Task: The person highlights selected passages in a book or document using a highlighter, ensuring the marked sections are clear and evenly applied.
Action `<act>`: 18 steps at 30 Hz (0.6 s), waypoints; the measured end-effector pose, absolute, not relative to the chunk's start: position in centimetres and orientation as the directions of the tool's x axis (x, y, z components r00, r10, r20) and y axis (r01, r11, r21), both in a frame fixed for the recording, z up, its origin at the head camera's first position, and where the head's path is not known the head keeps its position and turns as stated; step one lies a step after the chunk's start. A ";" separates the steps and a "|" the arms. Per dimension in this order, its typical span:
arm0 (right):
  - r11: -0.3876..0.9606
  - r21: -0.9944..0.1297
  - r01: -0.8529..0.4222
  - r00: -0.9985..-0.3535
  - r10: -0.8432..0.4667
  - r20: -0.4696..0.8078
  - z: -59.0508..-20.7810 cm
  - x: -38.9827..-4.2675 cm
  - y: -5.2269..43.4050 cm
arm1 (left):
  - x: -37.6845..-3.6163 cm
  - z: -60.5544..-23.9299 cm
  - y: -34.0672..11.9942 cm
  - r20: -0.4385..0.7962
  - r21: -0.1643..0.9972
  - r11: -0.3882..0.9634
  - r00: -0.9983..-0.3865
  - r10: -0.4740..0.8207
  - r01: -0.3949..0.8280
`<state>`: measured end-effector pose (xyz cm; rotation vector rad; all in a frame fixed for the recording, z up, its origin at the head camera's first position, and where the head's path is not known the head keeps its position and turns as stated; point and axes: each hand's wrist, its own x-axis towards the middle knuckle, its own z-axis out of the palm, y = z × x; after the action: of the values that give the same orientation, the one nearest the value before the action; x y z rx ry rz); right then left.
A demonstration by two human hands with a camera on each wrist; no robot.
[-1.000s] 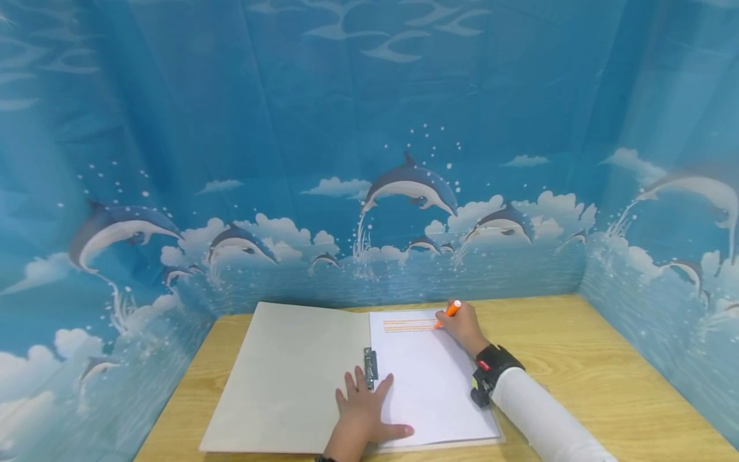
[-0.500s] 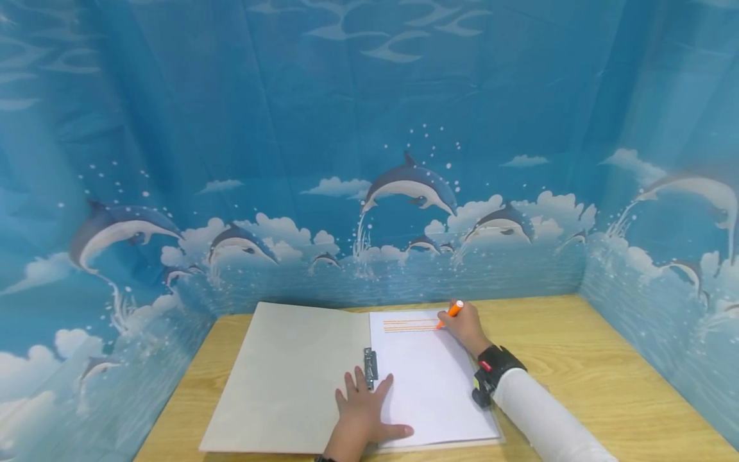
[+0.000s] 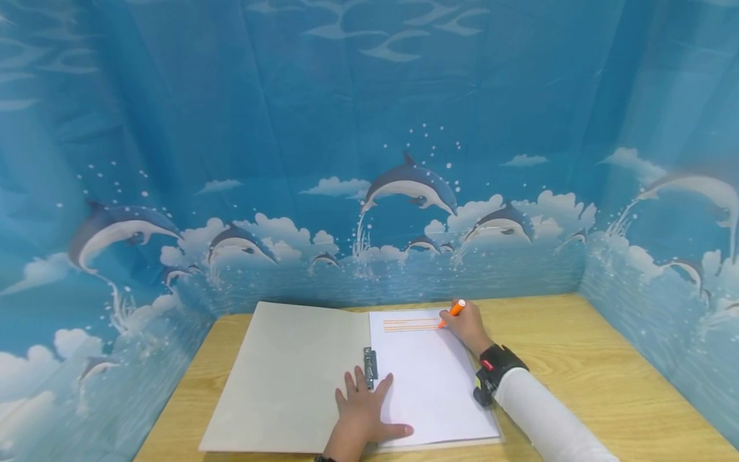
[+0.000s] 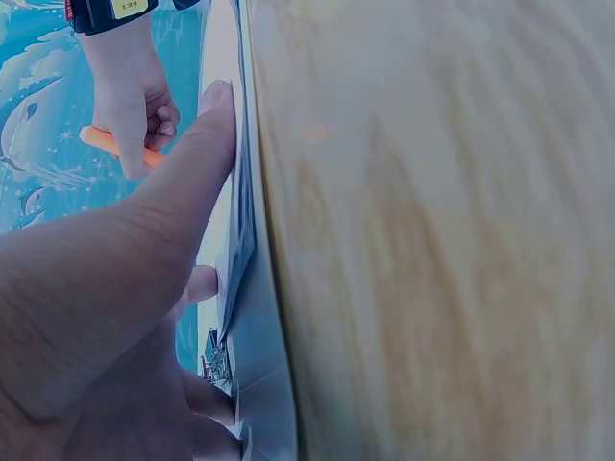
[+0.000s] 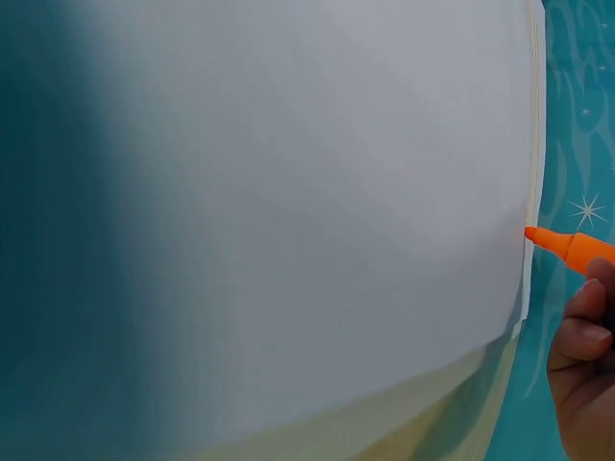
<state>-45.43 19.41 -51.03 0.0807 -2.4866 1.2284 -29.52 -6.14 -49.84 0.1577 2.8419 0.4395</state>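
An orange highlighter (image 3: 456, 309) is pinched in my right hand (image 3: 469, 327), its tip down at the upper part of a white sheet of paper (image 3: 433, 385). Orange lines (image 3: 411, 328) run across the top of that sheet, ending at the tip. The paper lies on the right side of an opened folder (image 3: 288, 378) with a metal clip (image 3: 370, 367) at its fold. My left hand (image 3: 362, 410) lies spread, fingers over the fold just below the clip and thumb on the paper's lower left. In the right wrist view the highlighter (image 5: 586, 252) points at the sheet's far edge.
The folder lies on a wood-grain table (image 3: 600, 378). A blue dolphin-printed curtain (image 3: 323, 128) stands behind the table and along both sides. A black wrist strap (image 3: 498, 366) with a device is on the right wrist, above a white sleeve (image 3: 545, 410).
My right hand and the highlighter have slid slightly to the right along the line, and the orange line reaches further right. The left hand has stayed in place.
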 end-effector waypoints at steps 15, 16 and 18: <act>0.624 -0.755 -0.201 -0.929 0.122 0.348 -50.2 -45.3 18.7 | -29.6 -49.7 -6.1 -0.259 0.316 0.947 -0.956 0.140 0.053; 0.617 -0.760 -0.203 -0.929 0.123 0.349 -50.1 -45.3 18.6 | -29.5 -49.6 -6.1 -0.258 0.313 0.948 -0.956 0.141 0.055; 0.594 -0.775 -0.215 -0.930 0.116 0.347 -49.8 -45.3 18.1 | -29.5 -49.7 -6.2 -0.242 0.319 0.946 -0.959 0.146 0.063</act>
<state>-45.29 18.10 -49.85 0.0796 -2.4628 1.2670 -29.47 -6.15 -49.68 0.1555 2.8356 0.4527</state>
